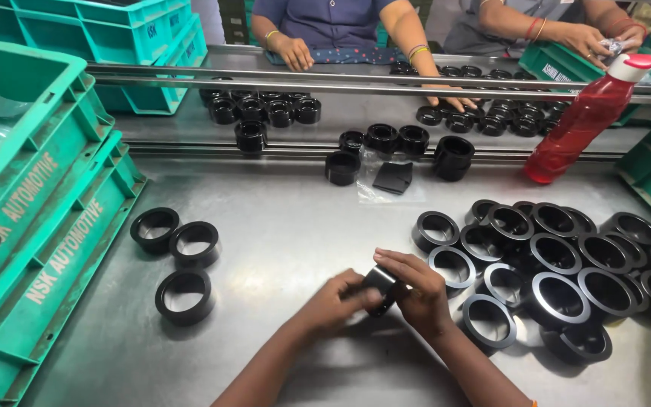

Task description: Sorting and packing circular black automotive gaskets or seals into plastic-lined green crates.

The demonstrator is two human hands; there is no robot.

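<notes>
Nearest the front edge of the steel worktop (288,226), the left hand (333,301) and right hand (420,290) meet around one black ring (380,285), each closed on it with fingers wrapped from its own side. The ring is lifted just off the surface and tilted, its open bore facing roughly up and toward the left hand; neither hand is clearly nearer, since both grip it.

Just to the right lies a heap of black rings (559,271), mostly flat, overlapping, nearest the right hand. To the left, three separate rings (178,256) lie well apart from the hands, near green crates (32,226).

Farther back, smaller black parts (386,147), a red bottle (578,124) and other people's hands (295,53) at the far edge.
</notes>
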